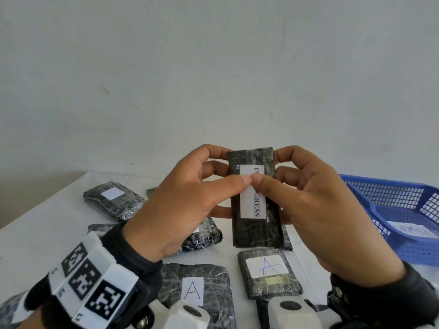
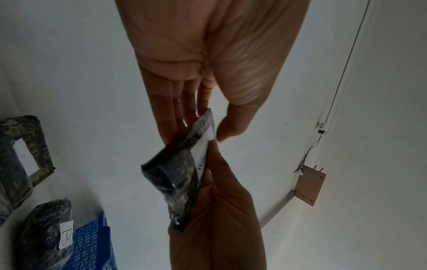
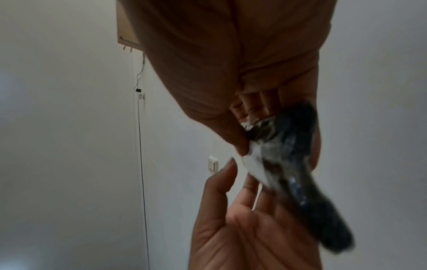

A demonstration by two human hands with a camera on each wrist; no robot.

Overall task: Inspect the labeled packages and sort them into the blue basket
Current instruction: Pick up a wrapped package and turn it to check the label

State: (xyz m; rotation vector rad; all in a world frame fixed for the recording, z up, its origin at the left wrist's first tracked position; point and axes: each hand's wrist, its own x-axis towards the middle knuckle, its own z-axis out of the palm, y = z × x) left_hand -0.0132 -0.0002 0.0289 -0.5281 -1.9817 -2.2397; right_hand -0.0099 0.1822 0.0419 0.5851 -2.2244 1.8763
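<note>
Both hands hold up a dark, plastic-wrapped package (image 1: 256,233) above the table, its long side upright. Its white label reads "IN PROGRESS", partly covered by the two thumbs. My left hand (image 1: 228,176) grips the package's left edge, thumb on the label, fingers behind. My right hand (image 1: 270,174) grips the right edge the same way. The left wrist view shows the package (image 2: 182,175) edge-on between the left hand (image 2: 196,127) and the right hand (image 2: 221,219). It is blurred in the right wrist view (image 3: 289,164). The blue basket (image 1: 403,210) sits at the right.
Several more wrapped packages lie on the white table (image 1: 35,245): two labelled "A" (image 1: 268,269) (image 1: 193,290), one with a faint label at back left (image 1: 114,200), one under my left hand (image 1: 204,236). A white label lies inside the basket. A plain wall stands behind.
</note>
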